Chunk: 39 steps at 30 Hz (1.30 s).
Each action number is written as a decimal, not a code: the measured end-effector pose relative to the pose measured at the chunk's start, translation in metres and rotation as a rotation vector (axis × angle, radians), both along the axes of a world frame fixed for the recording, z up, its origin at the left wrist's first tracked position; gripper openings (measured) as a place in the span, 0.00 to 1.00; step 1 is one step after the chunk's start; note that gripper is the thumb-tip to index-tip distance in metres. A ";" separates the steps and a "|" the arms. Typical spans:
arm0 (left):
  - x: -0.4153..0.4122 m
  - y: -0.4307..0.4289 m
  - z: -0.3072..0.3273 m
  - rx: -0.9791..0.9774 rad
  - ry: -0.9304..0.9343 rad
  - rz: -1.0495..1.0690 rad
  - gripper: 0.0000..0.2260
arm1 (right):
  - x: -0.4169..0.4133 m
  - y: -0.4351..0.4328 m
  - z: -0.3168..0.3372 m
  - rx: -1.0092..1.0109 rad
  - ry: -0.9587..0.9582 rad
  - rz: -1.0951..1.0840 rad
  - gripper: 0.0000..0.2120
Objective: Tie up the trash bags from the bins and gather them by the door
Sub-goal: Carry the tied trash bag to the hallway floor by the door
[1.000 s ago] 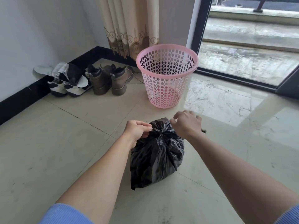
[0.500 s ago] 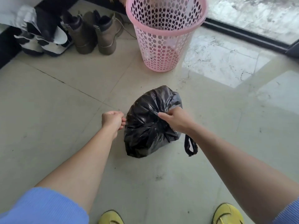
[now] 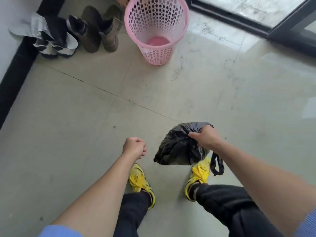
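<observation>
A tied black trash bag (image 3: 177, 147) hangs off the floor in front of my right foot. My right hand (image 3: 205, 137) grips its knotted top, and a loose handle loop (image 3: 216, 164) dangles below my wrist. My left hand (image 3: 135, 147) is a closed fist to the left of the bag, apart from it and holding nothing. The pink perforated bin (image 3: 156, 29) stands without a liner on the tiles at the top centre.
Brown boots (image 3: 100, 29) and black-and-white shoes (image 3: 54, 41) line the black skirting at top left. A dark sliding-door frame (image 3: 256, 23) runs along the top right. My yellow shoes (image 3: 142, 183) stand on pale floor tiles (image 3: 68, 134).
I have stood up and the view now looks down at my feet. My right hand lifted the bag off the floor, toward me. My left hand let go and drew back.
</observation>
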<state>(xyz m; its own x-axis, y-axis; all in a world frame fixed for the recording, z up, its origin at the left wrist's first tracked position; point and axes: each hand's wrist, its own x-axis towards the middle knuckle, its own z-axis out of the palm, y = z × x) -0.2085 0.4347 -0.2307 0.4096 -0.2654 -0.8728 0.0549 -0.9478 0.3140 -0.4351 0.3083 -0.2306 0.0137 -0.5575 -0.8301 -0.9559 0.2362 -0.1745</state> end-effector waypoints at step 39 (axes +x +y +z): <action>-0.665 0.300 0.489 -0.460 0.226 -2.388 0.09 | -0.428 0.716 0.500 -0.030 0.242 -1.649 0.22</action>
